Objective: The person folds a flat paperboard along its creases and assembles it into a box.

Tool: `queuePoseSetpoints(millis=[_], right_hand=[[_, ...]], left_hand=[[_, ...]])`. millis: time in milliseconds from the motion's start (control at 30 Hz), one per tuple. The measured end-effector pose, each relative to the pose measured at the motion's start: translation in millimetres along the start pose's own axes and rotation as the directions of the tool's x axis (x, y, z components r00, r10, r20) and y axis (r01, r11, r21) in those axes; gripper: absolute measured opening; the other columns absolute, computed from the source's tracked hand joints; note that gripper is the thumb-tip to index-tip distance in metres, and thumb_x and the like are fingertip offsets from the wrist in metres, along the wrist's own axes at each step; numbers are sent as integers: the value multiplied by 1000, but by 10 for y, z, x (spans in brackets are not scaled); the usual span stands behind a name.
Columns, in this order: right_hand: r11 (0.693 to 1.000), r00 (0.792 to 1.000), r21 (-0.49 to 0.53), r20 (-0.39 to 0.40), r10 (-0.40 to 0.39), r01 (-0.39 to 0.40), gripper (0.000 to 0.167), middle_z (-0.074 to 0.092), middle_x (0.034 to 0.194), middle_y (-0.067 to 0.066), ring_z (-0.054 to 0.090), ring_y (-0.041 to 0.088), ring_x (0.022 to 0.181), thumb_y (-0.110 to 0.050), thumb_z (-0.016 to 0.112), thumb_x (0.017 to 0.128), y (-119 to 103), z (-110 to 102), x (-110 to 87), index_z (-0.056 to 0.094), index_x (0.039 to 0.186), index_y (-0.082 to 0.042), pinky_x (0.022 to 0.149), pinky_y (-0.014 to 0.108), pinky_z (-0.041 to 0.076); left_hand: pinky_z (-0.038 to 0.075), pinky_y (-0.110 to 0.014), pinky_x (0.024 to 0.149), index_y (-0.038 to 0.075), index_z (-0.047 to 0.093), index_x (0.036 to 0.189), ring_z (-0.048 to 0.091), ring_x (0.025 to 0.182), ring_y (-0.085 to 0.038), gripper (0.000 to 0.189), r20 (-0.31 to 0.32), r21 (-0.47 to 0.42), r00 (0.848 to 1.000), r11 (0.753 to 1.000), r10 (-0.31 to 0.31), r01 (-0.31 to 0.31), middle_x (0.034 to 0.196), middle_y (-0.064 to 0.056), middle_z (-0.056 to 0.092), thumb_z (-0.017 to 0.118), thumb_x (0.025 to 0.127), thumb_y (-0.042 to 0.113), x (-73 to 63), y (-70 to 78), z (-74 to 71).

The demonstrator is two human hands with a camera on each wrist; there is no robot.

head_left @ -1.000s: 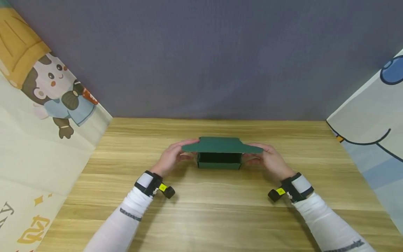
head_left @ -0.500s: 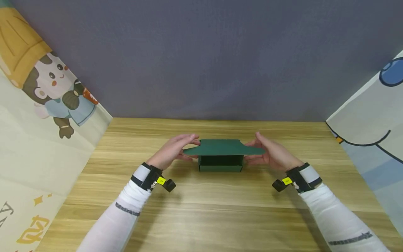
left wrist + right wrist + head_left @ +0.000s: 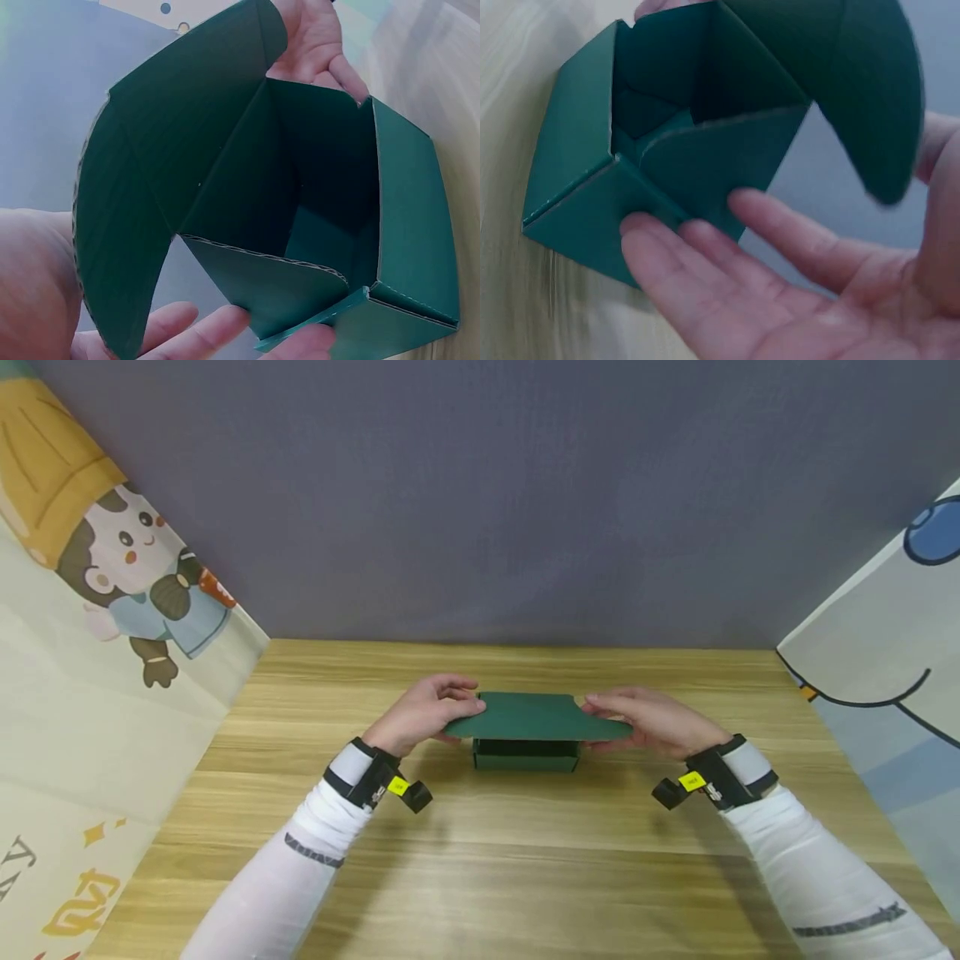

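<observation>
A small dark green cardboard box point(image 3: 525, 763) stands on the wooden table, with its front open toward me. Its hinged lid point(image 3: 534, 717), with curved wing-like flaps at both ends, slants up over the opening. My left hand point(image 3: 408, 717) is at the box's left end, thumb on the lid's upper face; the left wrist view shows its fingers point(image 3: 206, 330) against the side wall. At the right end, my right hand point(image 3: 667, 720) has its thumb by the lid's edge and nearly straight fingers point(image 3: 667, 251) touching the side wall point(image 3: 712, 161). The visible inside of the box holds nothing.
The wood-grain table point(image 3: 525, 877) extends in front of and around the box. Behind it rises a grey-blue panel point(image 3: 525, 510). Printed cartoon cloths hang at the left point(image 3: 97, 710) and right point(image 3: 885, 635). Each wrist wears a black strap with a small camera.
The lid tilts down a little further over the opening. Both thumbs, raised beside the lid half a second ago, have come down onto or beside it. The box has barely shifted.
</observation>
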State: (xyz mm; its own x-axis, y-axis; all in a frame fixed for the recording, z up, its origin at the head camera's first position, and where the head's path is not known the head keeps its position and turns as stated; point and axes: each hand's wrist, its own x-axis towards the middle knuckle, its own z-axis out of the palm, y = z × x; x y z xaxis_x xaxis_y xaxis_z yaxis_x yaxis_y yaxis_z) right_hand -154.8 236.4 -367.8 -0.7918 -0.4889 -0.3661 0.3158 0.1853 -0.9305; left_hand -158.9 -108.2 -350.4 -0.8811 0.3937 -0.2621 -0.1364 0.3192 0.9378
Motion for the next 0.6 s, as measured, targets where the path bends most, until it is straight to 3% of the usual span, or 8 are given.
queuePoseSetpoints(millis=[133,267,367,600], right_hand=[[977,997,-211,-75,12,-27,56,55,128,14,57,21,109,-49,60,92,-34,52,1,57,128,-6,88,47,54],[900,990,-435,-136,-34,-29,52,62,120,8,56,22,106,-56,62,88,-29,92,-4,63,121,-16,84,36,49],[884,988,-467,-142,-63,-10,55,61,126,7,54,25,118,-53,64,87,0,114,-8,60,126,-14,95,39,47],[884,990,-468,-134,-51,-18,72,55,136,15,52,30,127,-50,66,88,91,150,-17,44,142,-8,102,46,46]], left_hand=[[53,-41,87,17,55,131,59,112,-22,48,-18,68,1000,997,25,-24,123,-7,59,72,88,30,4,-19,10],[47,-36,91,16,53,133,55,116,-23,52,-32,106,999,994,32,-28,125,-9,59,73,86,28,-23,-5,38],[47,-36,90,15,50,137,53,118,-24,60,-51,126,999,992,15,-9,129,-10,56,75,84,28,-19,-43,58],[44,-38,99,7,43,144,53,118,-24,72,-31,117,998,991,-56,59,130,-10,56,76,84,31,7,-233,102]])
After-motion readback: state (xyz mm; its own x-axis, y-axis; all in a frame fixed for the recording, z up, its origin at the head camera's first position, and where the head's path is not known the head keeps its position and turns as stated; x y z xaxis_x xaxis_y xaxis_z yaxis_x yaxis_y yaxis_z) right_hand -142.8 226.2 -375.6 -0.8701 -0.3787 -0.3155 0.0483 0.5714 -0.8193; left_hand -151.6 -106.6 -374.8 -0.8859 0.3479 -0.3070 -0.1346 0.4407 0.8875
